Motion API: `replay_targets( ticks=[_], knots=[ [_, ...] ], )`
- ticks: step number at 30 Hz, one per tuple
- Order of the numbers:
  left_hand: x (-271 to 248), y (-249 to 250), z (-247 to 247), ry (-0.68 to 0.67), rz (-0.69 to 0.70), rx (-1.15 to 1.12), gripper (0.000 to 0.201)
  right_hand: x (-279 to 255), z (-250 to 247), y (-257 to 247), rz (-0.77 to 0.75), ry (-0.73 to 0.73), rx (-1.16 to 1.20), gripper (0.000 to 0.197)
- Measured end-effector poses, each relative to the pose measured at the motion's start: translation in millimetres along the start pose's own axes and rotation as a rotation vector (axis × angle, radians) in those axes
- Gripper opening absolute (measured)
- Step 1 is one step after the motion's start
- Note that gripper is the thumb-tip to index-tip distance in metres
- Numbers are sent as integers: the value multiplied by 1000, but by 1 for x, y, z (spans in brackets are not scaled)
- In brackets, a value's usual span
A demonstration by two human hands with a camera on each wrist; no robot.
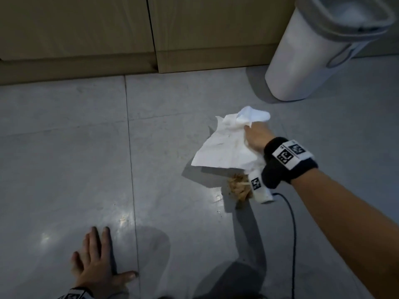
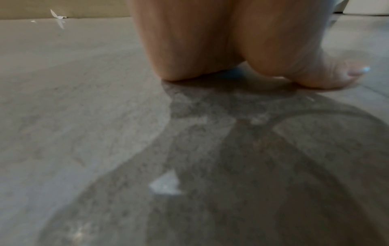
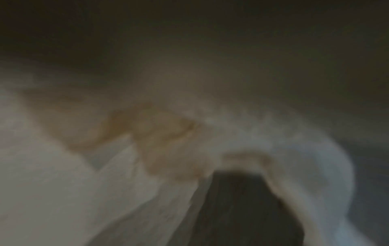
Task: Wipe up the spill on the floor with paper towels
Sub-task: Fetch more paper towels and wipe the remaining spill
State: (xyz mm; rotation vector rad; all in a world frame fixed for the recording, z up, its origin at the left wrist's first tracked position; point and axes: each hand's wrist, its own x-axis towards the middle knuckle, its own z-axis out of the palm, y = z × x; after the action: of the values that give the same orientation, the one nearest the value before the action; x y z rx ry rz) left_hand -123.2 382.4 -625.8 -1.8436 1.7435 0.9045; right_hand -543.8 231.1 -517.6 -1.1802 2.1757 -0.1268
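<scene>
My right hand (image 1: pixel 254 137) grips a white paper towel (image 1: pixel 224 147) and holds it just above the grey tiled floor (image 1: pixel 64 147). A brown soaked wad (image 1: pixel 238 187) hangs below my wrist. The floor under it shows wet glints and small specks of spill (image 1: pixel 218 200). The right wrist view is blurred and filled by the paper towel (image 3: pixel 63 191), which carries yellow-brown stains (image 3: pixel 160 133). My left hand (image 1: pixel 97 260) lies flat on the floor with fingers spread, holding nothing. Its palm (image 2: pixel 210 41) and thumb (image 2: pixel 336 73) press the tile in the left wrist view.
A white bin (image 1: pixel 302 61) stands at the back right, near the towel. Beige cabinet fronts (image 1: pixel 86 35) run along the back. A black cable (image 1: pixel 291 223) trails from my right wrist. A small paper scrap (image 2: pixel 56 15) lies by the cabinet base.
</scene>
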Motion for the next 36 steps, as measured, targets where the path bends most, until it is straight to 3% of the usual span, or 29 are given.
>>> replay_targets(
  ticks=[3, 7, 11, 14, 18, 23, 26, 29, 31, 34, 36],
  knots=[
    [7, -8, 11, -23, -6, -26, 150, 22, -14, 15, -23, -90, -194, 33],
    [8, -10, 17, -20, 10, -73, 134, 44, 21, 39, 11, -149, -454, 57],
    [7, -10, 18, 13, 6, -60, 135, 42, 74, 61, -12, -55, -420, 80],
    [7, -11, 21, 56, 17, -49, 135, 43, 83, 73, -95, 15, -381, 82],
    [2, -2, 21, 95, 20, -59, 132, 49, 85, 79, -191, 35, -380, 99],
    [4, 3, 19, 129, 29, -66, 131, 53, 80, 80, -127, 6, -376, 74],
    [2, -1, 21, 96, 29, -85, 134, 49, 74, 70, -83, -79, -387, 71],
    [1, 2, 13, 163, 36, -64, 130, 51, 53, 63, -50, -126, -224, 61],
    [4, -1, 13, 134, 53, -82, 134, 45, 27, 63, 14, -93, -36, 50],
    [11, -14, 20, 64, 65, -98, 142, 13, -17, 75, 179, 24, 196, 52],
    [13, -17, 22, 67, 48, -95, 148, -1, -42, 90, 175, 161, 300, 51]
  ],
)
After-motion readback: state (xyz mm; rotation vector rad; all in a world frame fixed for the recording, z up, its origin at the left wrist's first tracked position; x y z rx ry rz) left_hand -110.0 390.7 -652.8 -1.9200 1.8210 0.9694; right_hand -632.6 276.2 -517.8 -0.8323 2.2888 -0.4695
